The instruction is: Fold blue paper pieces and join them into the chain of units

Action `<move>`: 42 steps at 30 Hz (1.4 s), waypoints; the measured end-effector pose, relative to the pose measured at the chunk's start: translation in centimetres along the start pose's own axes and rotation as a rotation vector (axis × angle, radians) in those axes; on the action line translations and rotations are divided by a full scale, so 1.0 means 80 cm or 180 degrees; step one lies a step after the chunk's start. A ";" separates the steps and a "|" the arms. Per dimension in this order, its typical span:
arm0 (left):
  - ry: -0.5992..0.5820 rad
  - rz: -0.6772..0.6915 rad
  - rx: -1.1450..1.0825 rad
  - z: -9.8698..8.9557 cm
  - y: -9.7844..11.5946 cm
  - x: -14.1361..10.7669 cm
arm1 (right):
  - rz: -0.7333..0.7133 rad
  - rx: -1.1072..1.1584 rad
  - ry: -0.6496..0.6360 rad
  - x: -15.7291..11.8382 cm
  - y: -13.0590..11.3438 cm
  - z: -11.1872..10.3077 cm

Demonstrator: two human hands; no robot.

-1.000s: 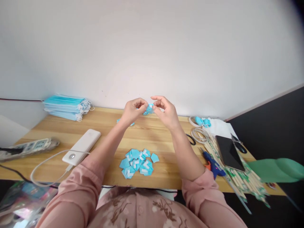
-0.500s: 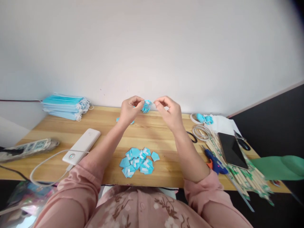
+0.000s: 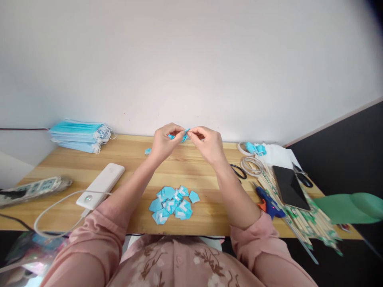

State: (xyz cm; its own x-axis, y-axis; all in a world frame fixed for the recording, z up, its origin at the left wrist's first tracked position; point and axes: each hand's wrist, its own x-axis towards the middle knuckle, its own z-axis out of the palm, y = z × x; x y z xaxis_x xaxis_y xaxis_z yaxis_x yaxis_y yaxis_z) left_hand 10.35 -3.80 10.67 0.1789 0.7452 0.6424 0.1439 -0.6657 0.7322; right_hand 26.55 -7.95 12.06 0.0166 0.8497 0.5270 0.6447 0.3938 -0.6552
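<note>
Both my hands are raised over the back of the wooden table, fingertips nearly meeting. My left hand (image 3: 168,140) pinches a small blue folded piece (image 3: 186,134) from the left, and my right hand (image 3: 207,143) pinches it from the right. The fingers cover most of the piece. Nearer to me, a loose pile of blue folded pieces (image 3: 170,204), some with white strips, lies on the table (image 3: 206,217). One blue pentagon (image 3: 194,197) sits at the pile's right side. A small blue scrap (image 3: 147,151) lies left of my left hand.
On the left are stacked blue masks (image 3: 78,135), a white power bank (image 3: 101,185) with a cable, and a power strip (image 3: 36,189). On the right lie tape rolls (image 3: 251,166), a blue glue gun (image 3: 269,202), a black phone (image 3: 291,187), wrapped sticks (image 3: 314,227) and scissors (image 3: 303,177).
My hands have come closer together, and my right hand's fingertips now meet the blue piece. The whole view has shifted slightly.
</note>
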 end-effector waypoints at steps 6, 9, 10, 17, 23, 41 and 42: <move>-0.0056 0.0297 0.0163 -0.002 -0.001 -0.001 | 0.0087 -0.0053 -0.0011 0.001 0.004 0.002; -0.0069 0.0345 0.0170 -0.002 -0.003 -0.001 | 0.0107 0.0016 -0.0040 0.002 0.003 0.002; -0.0071 0.0360 0.0170 -0.002 -0.003 -0.001 | 0.0114 0.0050 -0.0053 0.001 0.003 0.001; -0.0148 0.0447 0.0331 -0.004 -0.004 0.000 | 0.0191 0.0197 -0.0105 0.002 0.003 0.002; -0.0153 0.0334 0.0320 -0.003 -0.003 -0.001 | 0.0171 0.0226 -0.0117 0.002 0.005 0.002; -0.0165 -0.0577 -0.0435 -0.003 0.000 0.002 | 0.0163 0.0172 -0.0194 0.003 0.004 -0.002; -0.0173 -0.0602 -0.0470 -0.003 -0.001 0.002 | 0.0165 0.0157 -0.0187 0.003 0.004 -0.001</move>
State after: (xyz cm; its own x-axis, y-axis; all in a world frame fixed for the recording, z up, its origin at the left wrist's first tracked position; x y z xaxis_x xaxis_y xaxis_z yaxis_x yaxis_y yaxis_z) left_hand 10.16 -3.64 10.79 0.2149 0.8503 0.4805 0.0366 -0.4986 0.8660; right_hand 26.86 -7.66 12.00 0.0033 0.8879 0.4600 0.6056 0.3642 -0.7075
